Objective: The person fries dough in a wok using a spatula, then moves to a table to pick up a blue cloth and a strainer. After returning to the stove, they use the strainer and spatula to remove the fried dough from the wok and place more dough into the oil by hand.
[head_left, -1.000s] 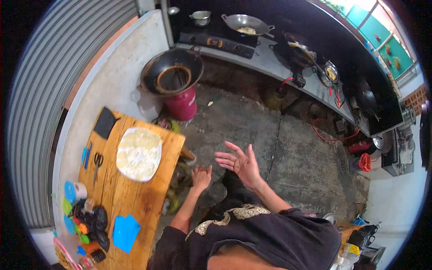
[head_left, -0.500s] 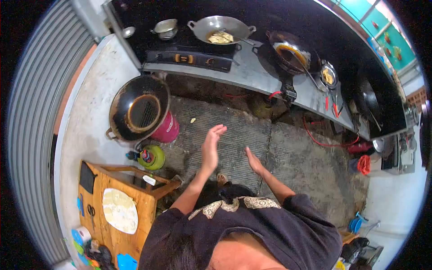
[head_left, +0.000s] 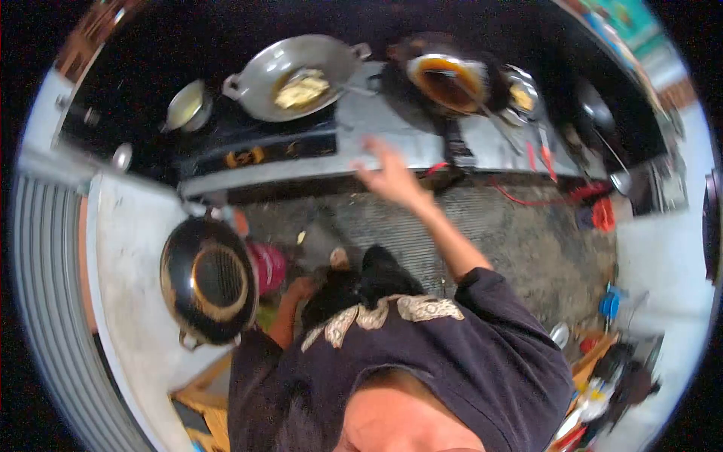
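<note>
My right hand [head_left: 388,175] reaches forward at the counter's front edge, fingers apart and holding nothing. Beyond it, a silver wok [head_left: 263,68] on the stove holds pale folded food [head_left: 301,90] in oil, with a utensil leaning over its rim. My left hand [head_left: 302,288] hangs low near my body, small and blurred, close to a pink bucket-like object [head_left: 269,267]; its fingers cannot be made out.
A dark wok of brown oil [head_left: 449,83] sits right of the silver one, beside a strainer with food [head_left: 521,95]. A small pot [head_left: 189,107] is at the left. Another large wok [head_left: 209,280] stands by the wall. Red hose [head_left: 520,196] runs below the counter.
My hands have moved apart: the right reached forward to the counter, the left dropped toward my side. The view has shifted closer to the stove, and the wooden table is mostly out of view.
</note>
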The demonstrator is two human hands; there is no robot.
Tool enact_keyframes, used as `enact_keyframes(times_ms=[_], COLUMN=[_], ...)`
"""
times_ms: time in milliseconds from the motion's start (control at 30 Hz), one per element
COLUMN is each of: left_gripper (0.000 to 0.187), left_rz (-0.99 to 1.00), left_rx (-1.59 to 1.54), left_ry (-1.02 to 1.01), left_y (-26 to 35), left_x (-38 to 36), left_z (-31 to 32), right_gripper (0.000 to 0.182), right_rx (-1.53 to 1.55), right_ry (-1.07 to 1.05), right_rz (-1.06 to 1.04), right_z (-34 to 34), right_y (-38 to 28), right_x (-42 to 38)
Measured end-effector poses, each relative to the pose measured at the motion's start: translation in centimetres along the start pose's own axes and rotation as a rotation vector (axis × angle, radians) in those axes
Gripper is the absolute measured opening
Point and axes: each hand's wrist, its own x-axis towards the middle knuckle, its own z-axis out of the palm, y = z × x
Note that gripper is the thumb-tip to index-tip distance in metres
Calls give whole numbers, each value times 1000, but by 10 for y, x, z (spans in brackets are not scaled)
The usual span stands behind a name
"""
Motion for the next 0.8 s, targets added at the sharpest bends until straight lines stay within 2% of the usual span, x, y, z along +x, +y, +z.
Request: enact_keyframes(times_ms=[33,133,167,233,333,433,533,600,700,733,800], left_gripper=[42,41,42,43,44,46,47,45,42,41,39], left_rz=[-29,-137,-161,-205,-372,-678,-691,-683,-620,-592,-539], left_rx=[-111,-425,-477,-605,-641,-1102,-1032,-1052,-1062,-1062,-1088], left_ry=[55,412,454,516,609,523,678,636,548,521,505], left_y=[7,16,11,-6,-23,-6,-3,16,32,34,32], left_x=[-9,-2,8,17,32,31,46,51,62,65,75], left_z=[-9,-34,-41,-15,10,19,86,92,98,97,90], right_gripper=[54,57,59,63,70,66,53,46,33,29,25], right_rx=[-299,-537,-570,-657,-720,-618,-567,-625,-496,-465,-430], right_ry=[107,166,142,72,-207,-293,-331,-354,-256,-276,-275], right_rz=[-147,-102,-126,-173,17,-8,-33,20,-62,2,-44], right_z=[5,1,6,14,45,78,82,71,53,45,16], right_y=[32,75,89,113,153,191,188,165,183,192,184], right_x=[30,105,131,160,213,234,238,246,264,272,288])
